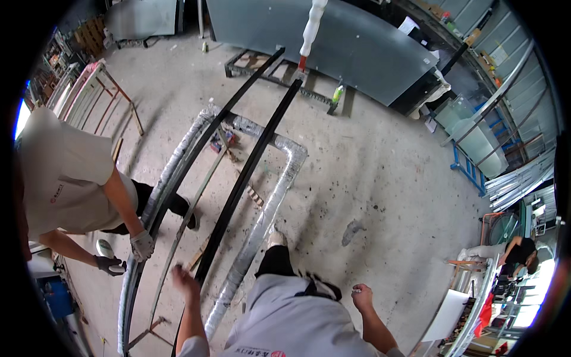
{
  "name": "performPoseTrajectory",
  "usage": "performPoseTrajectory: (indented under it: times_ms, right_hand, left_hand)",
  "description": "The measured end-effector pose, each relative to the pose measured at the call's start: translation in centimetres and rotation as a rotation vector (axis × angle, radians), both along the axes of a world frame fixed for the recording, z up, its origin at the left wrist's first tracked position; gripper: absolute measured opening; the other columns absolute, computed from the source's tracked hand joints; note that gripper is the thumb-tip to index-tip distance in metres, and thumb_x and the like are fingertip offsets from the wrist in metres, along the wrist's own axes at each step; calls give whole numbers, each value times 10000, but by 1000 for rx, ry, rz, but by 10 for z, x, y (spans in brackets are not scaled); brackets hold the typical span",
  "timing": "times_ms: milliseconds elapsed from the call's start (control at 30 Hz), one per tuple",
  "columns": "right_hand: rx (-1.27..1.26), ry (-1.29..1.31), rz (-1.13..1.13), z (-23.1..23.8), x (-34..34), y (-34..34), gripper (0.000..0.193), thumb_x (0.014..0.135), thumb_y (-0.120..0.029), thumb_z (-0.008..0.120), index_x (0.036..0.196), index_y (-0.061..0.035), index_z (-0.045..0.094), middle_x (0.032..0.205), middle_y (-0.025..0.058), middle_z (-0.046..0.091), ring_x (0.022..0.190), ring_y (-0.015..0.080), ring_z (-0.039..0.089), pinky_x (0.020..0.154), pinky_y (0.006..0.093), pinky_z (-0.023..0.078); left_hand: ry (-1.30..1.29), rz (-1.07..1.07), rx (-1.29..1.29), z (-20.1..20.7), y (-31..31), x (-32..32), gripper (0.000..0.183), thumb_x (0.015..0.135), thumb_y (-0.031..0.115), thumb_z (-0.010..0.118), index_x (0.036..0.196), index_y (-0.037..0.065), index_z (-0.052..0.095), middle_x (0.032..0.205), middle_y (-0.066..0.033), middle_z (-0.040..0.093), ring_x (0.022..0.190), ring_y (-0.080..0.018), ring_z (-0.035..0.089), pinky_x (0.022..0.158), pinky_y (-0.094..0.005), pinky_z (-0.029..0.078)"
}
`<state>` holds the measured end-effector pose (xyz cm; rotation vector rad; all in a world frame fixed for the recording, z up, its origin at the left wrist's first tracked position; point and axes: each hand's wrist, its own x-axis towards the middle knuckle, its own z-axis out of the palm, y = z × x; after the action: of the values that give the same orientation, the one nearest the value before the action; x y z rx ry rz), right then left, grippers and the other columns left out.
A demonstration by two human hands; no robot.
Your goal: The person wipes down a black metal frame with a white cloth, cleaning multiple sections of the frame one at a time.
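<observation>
Two long black profiles (240, 182) lie side by side over a wrapped stand (257, 239) whose rails are covered in silvery wrap. My left hand (187, 282) is beside the nearer profile; motion smears its fingers, so its grip does not show. Away from the stand, on the right, my right hand (361, 296) is closed around a small greyish end of something I cannot make out. A co-worker's light-gloved hand (143, 245) rests on the left profile (172, 189). The same person's dark-gloved hand (110, 265) is close to that profile's outer side.
Large dark grey panels (333, 47) lean at the back behind a low black rack (321, 102). A white-wrapped post (313, 27) rises near the profiles' far ends. Blue racks (470, 169) with glass stand at right. A metal trestle (98, 89) stands back left; another person (518, 253) bends far right.
</observation>
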<state>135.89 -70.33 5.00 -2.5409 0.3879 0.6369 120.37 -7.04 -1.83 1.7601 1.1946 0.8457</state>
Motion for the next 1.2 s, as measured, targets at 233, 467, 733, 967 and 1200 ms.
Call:
performPoseTrajectory:
  times_ms: [233, 467, 733, 967, 1200]
  right_hand:
    - [-10, 165, -174, 3, 64, -33, 242, 850, -72, 630, 1076, -27, 703, 923, 206, 738, 816, 331, 735, 748, 434, 586]
    - [160, 37, -201, 13, 215, -58, 238, 855, 7, 622, 1091, -13, 649, 828, 142, 709, 611, 217, 693, 519, 358, 558]
    - [297, -166, 487, -4, 494, 2, 248, 856, -60, 679, 1096, -3, 712, 878, 116, 708, 726, 189, 665, 665, 355, 546]
    - [609, 57, 710, 62, 640, 171, 198, 911, -48, 625, 1099, -9, 673, 850, 191, 707, 759, 360, 694, 747, 445, 545]
    - [594, -235, 1006, 55, 663, 291, 181, 902, -51, 641, 1076, -16, 670, 1018, 221, 687, 918, 404, 675, 818, 462, 538]
  left_hand:
    - [597, -164, 180, 24, -59, 300, 299, 995, 229, 498, 1098, -8, 647, 1090, -232, 643, 1069, -433, 599, 954, -537, 477]
    - [841, -158, 100, 14, -76, 404, 394, 1045, 292, 427, 944, -5, 665, 1000, -258, 688, 944, -471, 645, 844, -591, 507]
    - [-431, -95, -313, 30, -127, 560, 205, 1030, 142, 543, 1047, 24, 709, 1083, -89, 721, 1011, -177, 656, 931, -314, 506]
    - [323, -638, 14, 95, -262, 510, 157, 912, 110, 622, 802, -1, 638, 818, -172, 626, 838, -363, 600, 762, -444, 495]
    - [387, -113, -99, 79, -290, 435, 120, 884, 63, 642, 945, -17, 707, 861, -171, 659, 848, -318, 628, 762, -407, 508]
